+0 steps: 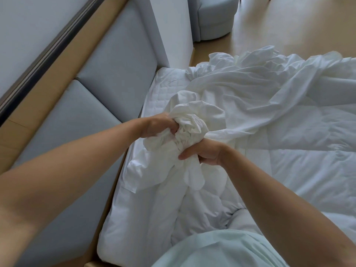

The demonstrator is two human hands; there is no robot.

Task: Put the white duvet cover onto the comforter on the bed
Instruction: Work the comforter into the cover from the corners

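The white duvet cover point(250, 93) lies rumpled across the comforter point(308, 151) on the bed, one end bunched near the padded headboard point(107, 79). The left hand point(158, 125) and right hand point(205, 153) both clench that bunch, fingers curled into the cloth.

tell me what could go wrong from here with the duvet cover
1. The left hand and right hand grip a tight wad of the crumpled white fabric duvet cover; it may slip out when shaken.
2. The cover's loose end lies twisted across the puffy white quilted comforter near the far edge, so it might go on twisted or slide onto the pale wooden floor.
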